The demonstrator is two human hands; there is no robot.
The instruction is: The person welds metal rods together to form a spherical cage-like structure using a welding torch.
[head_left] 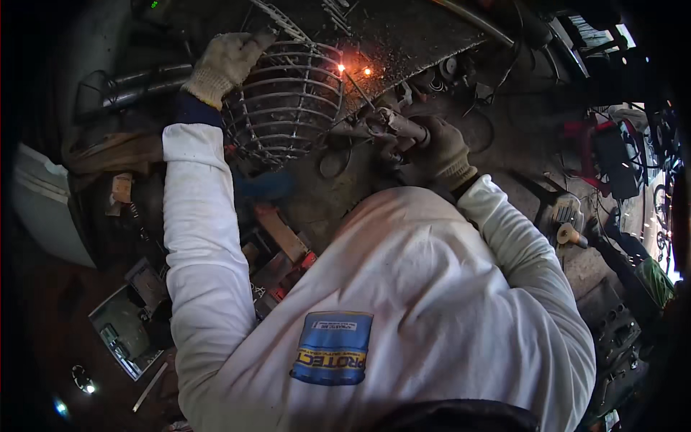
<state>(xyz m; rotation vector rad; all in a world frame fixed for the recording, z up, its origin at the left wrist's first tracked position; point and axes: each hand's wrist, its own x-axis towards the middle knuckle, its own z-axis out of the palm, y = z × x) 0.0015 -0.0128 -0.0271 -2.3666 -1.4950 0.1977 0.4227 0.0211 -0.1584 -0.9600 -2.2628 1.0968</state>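
A rounded basket-like frame of bent metal rods (294, 92) lies ahead of me, its ribs curving across several crossing bars. At its upper left edge, my left hand (224, 68) in a knitted glove is closed on the rim. My right hand (445, 150), also gloved, grips a welding electrode holder (404, 128) to the right of the frame. From the holder a thin electrode (358, 88) slants up to the frame's right side. A bright orange glow (341, 68) shows at its tip, with a second glowing spot just right of it.
A dark metal worktop (410, 43) with grit and loose rods lies beyond the frame. Metal tubes (147, 83) stand at the left. An angle grinder (566, 216) rests at the right, near another person's legs (626, 248). A brown box-like piece (281, 232) lies below the frame.
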